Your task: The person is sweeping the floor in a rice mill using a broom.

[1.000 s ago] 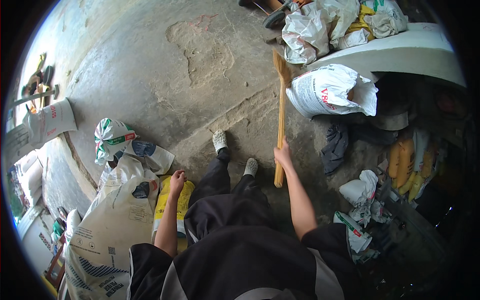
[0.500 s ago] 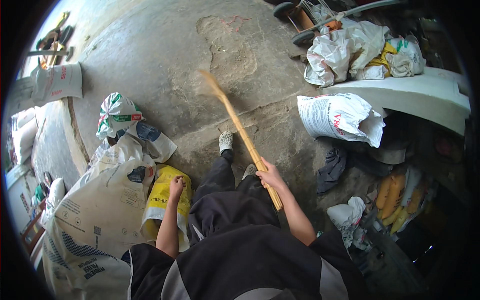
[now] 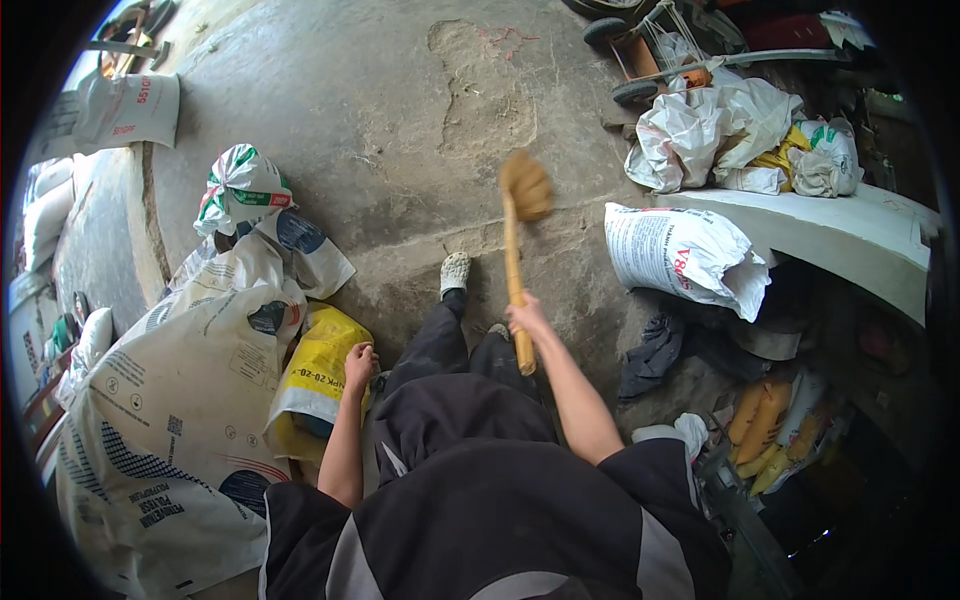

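My right hand (image 3: 528, 318) is closed around the pale, jointed handle of a broom (image 3: 512, 245). The broom's brown brush head, blurred by motion, points away from me over the concrete floor (image 3: 400, 130), slightly right of the middle. Whether its bristles touch the floor I cannot tell. My left hand (image 3: 360, 364) hangs beside the yellow and white sack (image 3: 325, 360), its fingers curled in and nothing visible in them. Below my hands, one foot in a light perforated clog (image 3: 455, 271) is set forward, and the other is mostly hidden by my trouser leg.
Large white woven sacks (image 3: 190, 400) crowd my left, with a tied white-green bag (image 3: 240, 190) beyond them. On the right are an open white sack (image 3: 685, 255), a pale ledge (image 3: 850, 235) with crumpled sacks, a dark cloth (image 3: 652, 355) and a wheeled cart (image 3: 640, 60).
The broom has swung to the right and stands more upright in the view, its brush head now fanned out and nearer to me. My right hand has shifted slightly up and left.
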